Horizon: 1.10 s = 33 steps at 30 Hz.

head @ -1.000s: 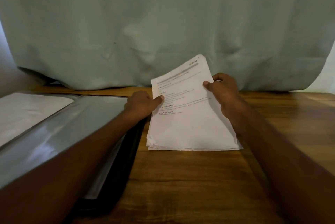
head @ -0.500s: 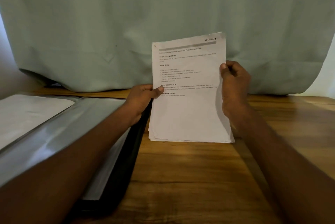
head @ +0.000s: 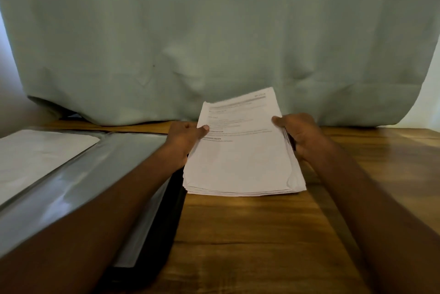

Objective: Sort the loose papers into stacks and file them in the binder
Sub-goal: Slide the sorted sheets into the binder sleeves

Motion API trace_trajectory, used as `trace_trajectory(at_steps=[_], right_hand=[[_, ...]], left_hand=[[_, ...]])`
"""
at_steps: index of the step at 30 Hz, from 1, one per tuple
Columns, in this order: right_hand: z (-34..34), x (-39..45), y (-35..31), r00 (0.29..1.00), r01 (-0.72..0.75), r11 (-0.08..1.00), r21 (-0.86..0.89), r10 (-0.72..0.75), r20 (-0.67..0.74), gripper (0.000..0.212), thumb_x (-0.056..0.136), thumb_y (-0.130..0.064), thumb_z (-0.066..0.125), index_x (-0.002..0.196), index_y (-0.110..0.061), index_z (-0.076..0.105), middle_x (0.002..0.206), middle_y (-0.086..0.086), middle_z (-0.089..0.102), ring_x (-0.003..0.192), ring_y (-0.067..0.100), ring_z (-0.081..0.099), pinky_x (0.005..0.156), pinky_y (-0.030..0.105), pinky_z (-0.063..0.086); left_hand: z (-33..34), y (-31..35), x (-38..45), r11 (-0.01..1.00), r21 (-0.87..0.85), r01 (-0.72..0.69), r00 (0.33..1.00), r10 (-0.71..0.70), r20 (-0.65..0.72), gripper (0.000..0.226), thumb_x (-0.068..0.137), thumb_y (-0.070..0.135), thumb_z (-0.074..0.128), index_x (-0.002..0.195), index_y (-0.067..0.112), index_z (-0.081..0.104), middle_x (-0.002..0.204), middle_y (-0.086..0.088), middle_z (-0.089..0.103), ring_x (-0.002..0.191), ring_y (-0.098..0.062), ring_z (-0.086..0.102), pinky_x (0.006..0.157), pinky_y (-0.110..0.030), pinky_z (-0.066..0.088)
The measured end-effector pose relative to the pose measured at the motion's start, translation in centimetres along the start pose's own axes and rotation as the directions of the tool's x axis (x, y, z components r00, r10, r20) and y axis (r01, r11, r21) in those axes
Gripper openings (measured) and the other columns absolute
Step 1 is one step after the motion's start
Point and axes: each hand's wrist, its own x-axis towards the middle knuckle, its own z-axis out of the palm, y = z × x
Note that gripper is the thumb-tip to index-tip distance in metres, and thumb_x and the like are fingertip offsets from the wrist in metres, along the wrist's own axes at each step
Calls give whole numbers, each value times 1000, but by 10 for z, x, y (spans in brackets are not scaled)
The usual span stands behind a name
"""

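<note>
Papers (head: 240,158) at frame centre, bottom edge resting on the counter (head: 262,234), top tilted away. Left hand (head: 184,139) grip: thumb pinching the stack's left edge. Right hand (head: 298,134) grip: fingers curled round the right edge, thumb on top. Likely squaring the stack on the wood so edges line up before filing. Binder (head: 78,184) lies open at left, just beside the stack, with a sheet in a sleeve at far left.

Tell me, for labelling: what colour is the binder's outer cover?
Black, seen along the binder's cover edge in the head view.
</note>
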Motion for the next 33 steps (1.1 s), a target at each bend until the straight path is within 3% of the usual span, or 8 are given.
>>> trace_trajectory(at_steps=[3, 6, 14, 19, 24, 27, 30, 33], right_hand=[[-3, 6, 12, 991, 100, 941, -322, -122, -48, 23, 84, -9, 80, 90, 9, 67, 91, 17, 68, 85, 31, 67, 77, 36, 54], [-1, 3, 15, 965, 184, 744, -642, -261, -25, 18, 83, -16, 73, 88, 1, 70, 85, 12, 68, 81, 31, 66, 67, 31, 47], [0, -3, 23, 977, 157, 569, -807, -207, 44, 12, 83, -18, 70, 82, -7, 66, 75, 6, 63, 70, 22, 62, 60, 28, 44], [0, 2, 27, 972, 167, 673, -721, -234, 7, 17, 84, -19, 68, 74, -7, 60, 71, 6, 60, 71, 25, 60, 56, 28, 40], [2, -6, 11, 977, 164, 948, -272, -194, -85, 59, 90, -46, 73, 135, -14, 52, 126, 4, 59, 110, 25, 61, 89, 38, 55], [-3, -16, -3, 988, 62, 997, -55, -53, 146, 59, 81, -49, 81, 122, -10, 63, 117, 6, 71, 101, 23, 69, 78, 33, 56], [-5, -22, -2, 912, 2, 998, 67, -30, 409, 51, 79, -27, 84, 124, -8, 68, 115, 11, 76, 105, 29, 73, 100, 46, 55], [4, -17, -2, 921, 46, 984, 170, -108, 375, 42, 87, -19, 79, 125, -5, 68, 117, 12, 75, 108, 32, 72, 104, 50, 52]], left_hand=[[1, 1, -2, 958, 267, -99, 993, 111, -31, 30, 77, 14, 88, 68, 0, 63, 75, -9, 74, 73, -29, 72, 70, -39, 60], [5, 2, -1, 778, 594, -206, 957, 288, -45, 19, 77, 22, 83, 73, 9, 70, 74, -3, 73, 77, -25, 71, 70, -41, 58], [6, 7, -17, 602, 689, -403, 839, 544, 15, 6, 90, 25, 72, 89, 23, 78, 76, 7, 73, 69, -12, 66, 58, -26, 49], [6, 16, -21, 669, 548, -502, 786, 618, -34, 10, 92, 27, 74, 98, 23, 80, 88, 15, 73, 75, -1, 66, 69, -24, 54], [3, 33, -21, 869, -1, -495, 865, 493, -93, 9, 93, 11, 72, 101, 8, 77, 89, 2, 78, 82, -10, 73, 74, -23, 56], [2, 37, -24, 881, -249, -402, 915, 378, -139, 8, 96, 12, 69, 103, 11, 73, 92, -2, 78, 80, -13, 73, 69, -26, 59], [1, 35, -19, 848, -416, -328, 945, 297, -140, 21, 98, 14, 67, 117, 3, 67, 102, -11, 77, 86, -20, 73, 73, -32, 61], [-4, 33, -13, 870, -473, -139, 968, 220, 122, 38, 96, 18, 70, 130, 2, 63, 119, -15, 73, 107, -30, 71, 91, -44, 58]])
